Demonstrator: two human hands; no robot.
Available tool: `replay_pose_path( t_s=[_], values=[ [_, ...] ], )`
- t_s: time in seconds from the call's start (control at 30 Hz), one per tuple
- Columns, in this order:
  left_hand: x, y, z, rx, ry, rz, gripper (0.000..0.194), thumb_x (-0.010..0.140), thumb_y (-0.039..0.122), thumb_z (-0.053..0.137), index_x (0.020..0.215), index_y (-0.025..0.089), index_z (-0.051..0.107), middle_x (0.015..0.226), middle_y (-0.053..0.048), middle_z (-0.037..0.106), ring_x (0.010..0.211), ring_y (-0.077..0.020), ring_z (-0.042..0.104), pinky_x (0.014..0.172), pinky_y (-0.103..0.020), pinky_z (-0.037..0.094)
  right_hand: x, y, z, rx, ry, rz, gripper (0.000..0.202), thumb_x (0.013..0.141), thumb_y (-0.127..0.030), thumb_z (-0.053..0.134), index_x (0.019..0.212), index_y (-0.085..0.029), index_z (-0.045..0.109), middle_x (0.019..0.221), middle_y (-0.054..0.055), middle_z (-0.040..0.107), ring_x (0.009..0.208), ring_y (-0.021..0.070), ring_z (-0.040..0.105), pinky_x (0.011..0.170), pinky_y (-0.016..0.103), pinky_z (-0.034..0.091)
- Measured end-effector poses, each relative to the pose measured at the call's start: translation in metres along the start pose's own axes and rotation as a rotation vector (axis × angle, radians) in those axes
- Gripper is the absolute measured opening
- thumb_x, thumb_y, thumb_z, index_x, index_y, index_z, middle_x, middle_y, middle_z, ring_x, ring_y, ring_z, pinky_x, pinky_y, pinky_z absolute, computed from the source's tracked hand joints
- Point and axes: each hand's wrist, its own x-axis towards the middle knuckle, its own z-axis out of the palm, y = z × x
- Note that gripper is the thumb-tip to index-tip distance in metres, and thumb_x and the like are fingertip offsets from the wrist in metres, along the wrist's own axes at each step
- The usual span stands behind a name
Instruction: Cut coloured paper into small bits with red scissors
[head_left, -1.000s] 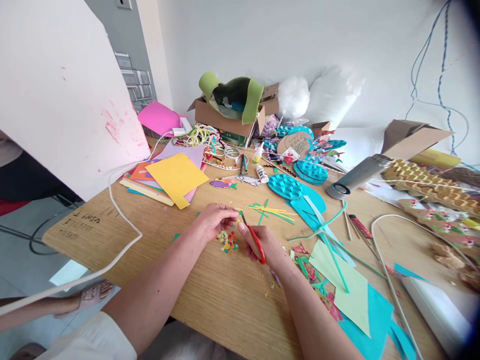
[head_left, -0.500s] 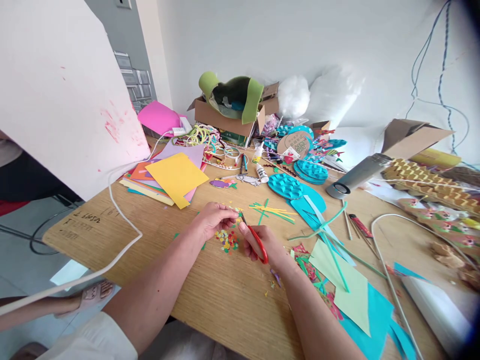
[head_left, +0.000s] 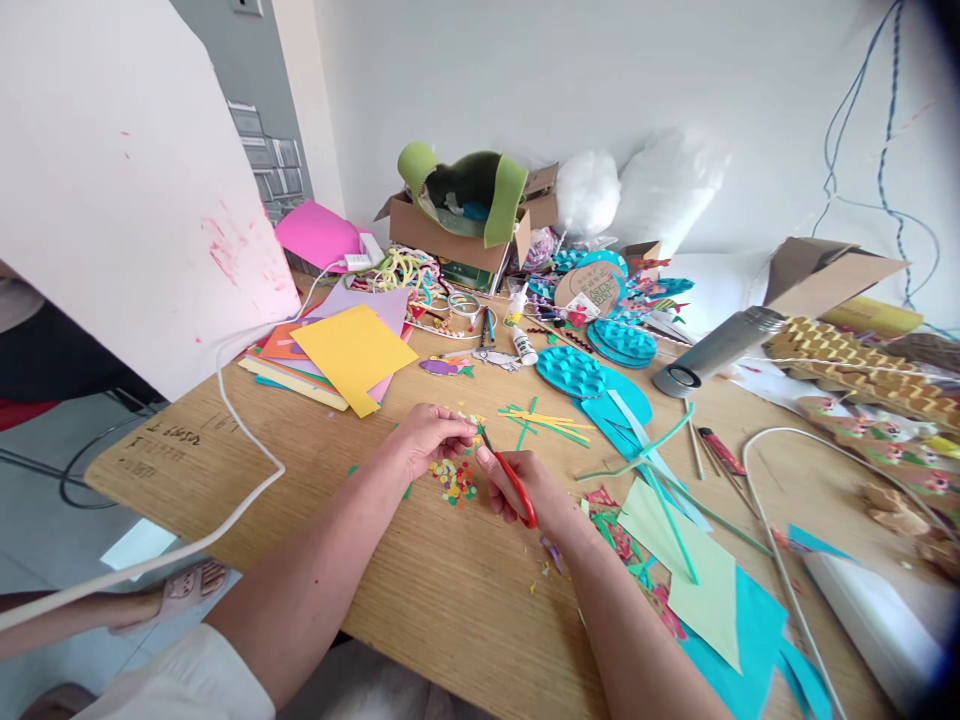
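Red-handled scissors (head_left: 517,490) are gripped in my right hand (head_left: 529,487), their dark blades pointing up and left toward my other fingertips. My left hand (head_left: 433,437) is closed in a pinch on a small piece of green paper (head_left: 478,428) at the blade tips; most of that piece is hidden. Just below the hands lies a little pile of round paper bits (head_left: 454,482) in red, yellow, green and white. Beyond my right hand, thin green and yellow paper strips (head_left: 547,423) lie crossed on the wooden table (head_left: 420,590).
Coloured paper sheets (head_left: 352,350) are stacked at the left, with a white cable (head_left: 281,465) beside them. Blue egg-carton pieces (head_left: 571,373), glue bottles (head_left: 523,346) and a grey flask (head_left: 716,350) stand farther back. Paper scraps (head_left: 622,540) and green sheets (head_left: 686,570) lie at the right.
Both hands stay almost in the same place, with the scissors still at the small green paper. Nothing else has visibly moved.
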Motion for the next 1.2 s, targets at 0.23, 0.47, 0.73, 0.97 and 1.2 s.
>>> replay_pose_path(
  t_s=[0.23, 0.47, 0.73, 0.97, 1.2],
  values=[
    [0.0001, -0.0015, -0.0013, 0.003, -0.006, 0.003, 0.009, 0.053, 0.015, 0.073, 0.056, 0.010, 0.066, 0.049, 0.000, 0.057, 0.045, -0.0064, 0.049, 0.049, -0.020, 0.037, 0.0002, 0.0044, -0.0001, -0.017, 0.012, 0.007, 0.050, 0.082, -0.057, 0.051, 0.051, -0.017, 0.047, 0.042, -0.001, 0.051, 0.035, 0.0091, 0.046, 0.036, 0.018, 0.032],
    [0.0007, -0.0012, -0.0016, 0.008, -0.014, 0.011, 0.011, 0.052, 0.017, 0.074, 0.055, 0.010, 0.065, 0.048, 0.000, 0.056, 0.045, -0.0061, 0.049, 0.049, -0.020, 0.037, 0.0013, 0.0055, -0.0011, -0.060, 0.029, 0.016, 0.050, 0.082, -0.056, 0.051, 0.050, -0.017, 0.047, 0.040, -0.001, 0.050, 0.034, 0.0099, 0.046, 0.035, 0.019, 0.031],
    [0.0012, -0.0011, -0.0025, 0.009, -0.019, 0.006, 0.014, 0.052, 0.018, 0.075, 0.060, 0.011, 0.066, 0.051, 0.000, 0.058, 0.046, -0.0058, 0.049, 0.050, -0.020, 0.038, 0.0021, 0.0052, -0.0005, -0.070, 0.046, 0.017, 0.053, 0.081, -0.059, 0.050, 0.050, -0.017, 0.046, 0.039, -0.001, 0.050, 0.033, 0.0100, 0.045, 0.035, 0.019, 0.031],
    [0.0007, -0.0019, -0.0066, 0.069, -0.003, 0.011, 0.018, 0.054, 0.022, 0.076, 0.068, 0.013, 0.068, 0.059, -0.002, 0.064, 0.047, -0.0069, 0.051, 0.048, -0.021, 0.036, 0.0027, 0.0082, -0.0013, -0.072, 0.074, 0.026, 0.055, 0.080, -0.062, 0.048, 0.049, -0.018, 0.044, 0.039, 0.000, 0.050, 0.032, 0.0094, 0.044, 0.034, 0.019, 0.030],
    [0.0004, 0.0000, -0.0051, 0.092, 0.044, 0.034, 0.020, 0.052, 0.022, 0.078, 0.067, 0.012, 0.069, 0.054, 0.001, 0.058, 0.045, -0.0056, 0.047, 0.047, -0.021, 0.035, 0.0029, 0.0066, -0.0015, -0.104, 0.094, 0.053, 0.055, 0.080, -0.064, 0.048, 0.050, -0.019, 0.043, 0.038, 0.000, 0.049, 0.032, 0.0094, 0.043, 0.035, 0.019, 0.030]
  ],
)
